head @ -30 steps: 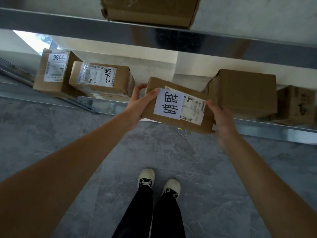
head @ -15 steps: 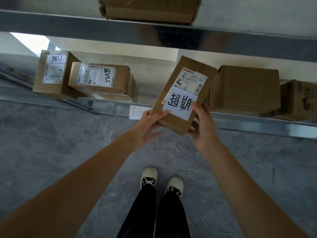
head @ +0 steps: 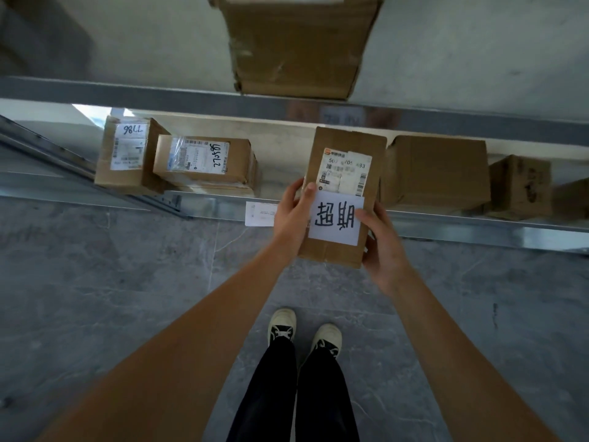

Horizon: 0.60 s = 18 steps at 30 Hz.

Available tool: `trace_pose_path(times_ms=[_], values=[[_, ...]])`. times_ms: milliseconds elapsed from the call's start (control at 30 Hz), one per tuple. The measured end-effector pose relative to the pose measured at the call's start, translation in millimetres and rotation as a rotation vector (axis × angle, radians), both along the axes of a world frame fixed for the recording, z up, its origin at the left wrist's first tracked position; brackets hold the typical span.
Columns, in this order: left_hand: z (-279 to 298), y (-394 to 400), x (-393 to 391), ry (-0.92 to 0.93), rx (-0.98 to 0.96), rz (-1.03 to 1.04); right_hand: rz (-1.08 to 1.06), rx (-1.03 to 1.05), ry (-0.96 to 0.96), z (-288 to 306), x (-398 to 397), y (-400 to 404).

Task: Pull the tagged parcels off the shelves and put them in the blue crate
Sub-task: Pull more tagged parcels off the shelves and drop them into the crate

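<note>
Two shoes stand on grey stone floor. Above them the left hand and right hand clasp a cardboard parcel, now upright rather than tilted, its white tag facing up. Beyond, brown boxes line the metal shelf.

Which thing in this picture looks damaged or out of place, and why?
The cardboard box on the upper shelf looks battered: its left edge is torn and its face scuffed. A white paper slip on the lower shelf's front rail hangs past the edge.
</note>
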<state>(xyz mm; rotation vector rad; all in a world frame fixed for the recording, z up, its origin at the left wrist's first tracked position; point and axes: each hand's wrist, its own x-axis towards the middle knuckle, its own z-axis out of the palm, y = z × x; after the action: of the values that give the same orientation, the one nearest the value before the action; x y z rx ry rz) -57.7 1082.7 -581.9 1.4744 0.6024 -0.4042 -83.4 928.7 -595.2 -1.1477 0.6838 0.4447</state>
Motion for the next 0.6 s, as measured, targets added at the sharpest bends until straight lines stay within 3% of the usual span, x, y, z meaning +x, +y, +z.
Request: trace_pose_path(times_ms=[333,600], values=[[87.7,-8.6,-46.5,0.013,0.022,-0.247,-0.134,0.024,0.022,82.1,-71.1,-22.2],[122.3,-70.5,-78.1,-0.06,0.047,-0.509,-0.34,0.03,-0.043,113.7,-139.1,-66.0]])
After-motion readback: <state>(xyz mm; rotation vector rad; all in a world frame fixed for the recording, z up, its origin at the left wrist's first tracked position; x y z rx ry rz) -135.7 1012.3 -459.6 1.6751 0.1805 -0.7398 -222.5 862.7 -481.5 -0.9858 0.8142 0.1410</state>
